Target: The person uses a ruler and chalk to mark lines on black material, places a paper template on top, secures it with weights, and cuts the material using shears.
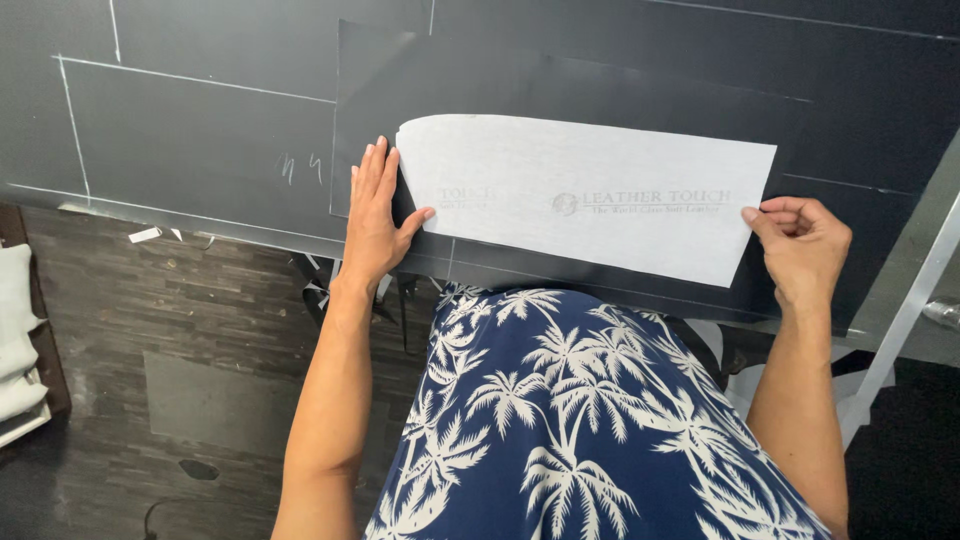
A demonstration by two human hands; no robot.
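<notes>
A long white paper sheet with faint grey print lies on a dark cut piece of sheet material on a big dark table surface. My left hand rests flat, fingers spread, on the dark piece beside the paper's left edge, thumb touching the paper's lower left corner. My right hand pinches the paper's right edge between thumb and fingers.
The dark work surface carries white chalk lines marking rectangles. A pale metal bar slants down at the right. Below the table edge lies dark wood-pattern floor with small scraps, and white fabric is stacked at far left.
</notes>
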